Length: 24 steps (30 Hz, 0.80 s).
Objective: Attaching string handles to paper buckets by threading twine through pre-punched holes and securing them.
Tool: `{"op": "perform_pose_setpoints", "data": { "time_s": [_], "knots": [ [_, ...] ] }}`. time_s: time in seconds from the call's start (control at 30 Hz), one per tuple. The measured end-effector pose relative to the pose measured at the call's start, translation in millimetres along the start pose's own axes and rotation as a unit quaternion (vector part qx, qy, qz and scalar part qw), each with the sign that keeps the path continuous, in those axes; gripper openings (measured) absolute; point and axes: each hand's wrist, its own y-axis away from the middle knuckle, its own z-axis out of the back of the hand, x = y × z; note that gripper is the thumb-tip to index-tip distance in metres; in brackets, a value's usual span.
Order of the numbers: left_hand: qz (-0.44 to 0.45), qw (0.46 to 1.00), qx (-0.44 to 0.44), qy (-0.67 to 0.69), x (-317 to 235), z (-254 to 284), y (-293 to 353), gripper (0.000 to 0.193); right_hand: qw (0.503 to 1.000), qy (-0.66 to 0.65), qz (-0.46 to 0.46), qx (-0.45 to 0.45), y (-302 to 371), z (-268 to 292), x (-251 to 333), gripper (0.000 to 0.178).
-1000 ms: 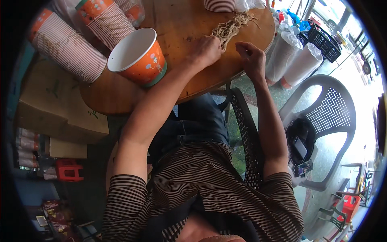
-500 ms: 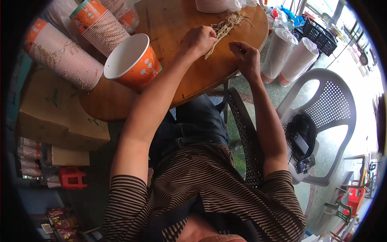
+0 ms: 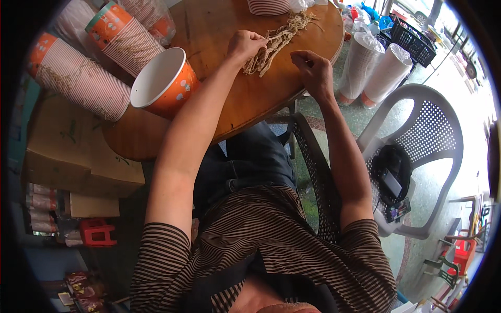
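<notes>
A bundle of pale, straw-coloured strands (image 3: 276, 47) lies loosely on the brown wooden table (image 3: 214, 26), its near end fanned out. At its left edge my left hand (image 3: 246, 46) is closed in a pinch on some of these strands. To the right of the bundle, apart from it, my right hand (image 3: 314, 72) hovers by the table's edge with its fingers curled together. Whatever those fingers hold, if anything, is hidden. Left of my left forearm, a big orange paper bucket (image 3: 180, 86) with a white inside leans on its side.
Stacks of nested orange-and-white paper buckets (image 3: 86, 78) lie along the left, above cardboard boxes (image 3: 68, 161). Wrapped cup stacks (image 3: 386, 73) stand beyond the table's right edge. A grey plastic chair (image 3: 451, 138) at right holds a black bag (image 3: 389, 167) and a phone (image 3: 399, 209).
My left hand has shifted left, and the near end of the strands has spread out from a narrow twist into a wider fan. My right hand has barely moved.
</notes>
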Motion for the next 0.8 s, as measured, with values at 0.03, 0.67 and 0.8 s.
{"op": "perform_pose_setpoints", "data": {
  "time_s": [0.03,0.67,0.8],
  "knots": [
    [0.000,1.000,0.001,0.000,1,1,1,0.016,1.000,-0.006,-0.002,0.004,-1,-1,-2,0.021],
    [-0.021,0.983,0.044,0.178,-24,24,23,0.017,0.901,0.253,0.279,0.213,-87,-54,-47,0.049],
    [-0.066,0.966,0.024,0.247,-66,44,67,0.014,0.911,0.277,0.252,0.174,-89,-52,-61,0.051]
  ]
}}
